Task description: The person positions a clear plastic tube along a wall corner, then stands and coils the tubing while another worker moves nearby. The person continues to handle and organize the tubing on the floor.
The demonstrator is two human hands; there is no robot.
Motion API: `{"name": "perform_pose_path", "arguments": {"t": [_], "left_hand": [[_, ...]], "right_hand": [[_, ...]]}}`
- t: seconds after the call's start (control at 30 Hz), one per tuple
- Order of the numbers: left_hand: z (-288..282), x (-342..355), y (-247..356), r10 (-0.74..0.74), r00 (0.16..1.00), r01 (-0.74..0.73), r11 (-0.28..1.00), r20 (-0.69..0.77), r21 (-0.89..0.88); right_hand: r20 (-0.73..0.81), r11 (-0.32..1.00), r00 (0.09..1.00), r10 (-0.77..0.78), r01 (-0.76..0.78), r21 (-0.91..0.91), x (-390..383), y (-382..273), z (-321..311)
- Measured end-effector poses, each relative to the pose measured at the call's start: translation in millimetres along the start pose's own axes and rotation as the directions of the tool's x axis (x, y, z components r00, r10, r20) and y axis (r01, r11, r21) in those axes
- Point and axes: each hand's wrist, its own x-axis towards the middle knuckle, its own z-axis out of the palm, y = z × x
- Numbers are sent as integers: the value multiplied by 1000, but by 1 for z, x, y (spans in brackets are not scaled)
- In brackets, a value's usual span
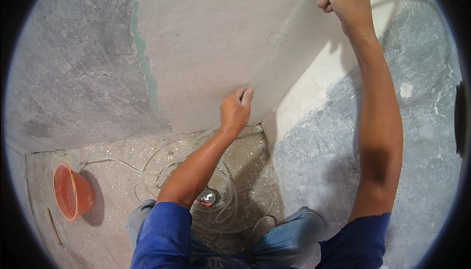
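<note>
My left hand (235, 108) pinches a thin clear tube (283, 26) low on the pale plastered wall (206, 33). The tube rises diagonally to my right hand (346, 1), which grips it high near the corner, fingers curled; its upper end leaves the top of the view. A faint drawn circle (270, 34) lies beside the tube on the wall. Below my left hand the tube runs down to loose coils on the floor.
An orange bucket (83, 193) stands on the dusty floor (113, 234) at left, with tubing running to it. A small round object (207, 198) lies among the coils by my feet. Grey, patchy walls (73, 63) stand at left and right, meeting the floor around me.
</note>
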Motion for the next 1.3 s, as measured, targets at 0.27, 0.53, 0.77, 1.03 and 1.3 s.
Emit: {"name": "perform_pose_path", "arguments": {"t": [0.27, 0.53, 0.77, 1.03, 1.3], "left_hand": [[3, 2, 4, -9, 1000, 10, 1000, 19, -3], [4, 5, 10, -35, 999, 36, 999, 30, -21], [6, 6, 12, -36, 998, 37, 999, 43, -12], [4, 9, 14, -47, 997, 47, 999, 68, 7], [4, 10, 22, -58, 996, 61, 998, 74, -30]], "right_hand": [[-5, 999, 1000, -5, 5, -54, 4, 2, 1], [-20, 993, 993, -118, 118, -16, 2, 7, 3], [-38, 994, 994, -105, 106, 5, 9, 13, 4], [-108, 990, 985, -136, 139, 24, 3, 8, 7], [-142, 989, 982, -124, 134, 57, 8, 12, 7]]}}
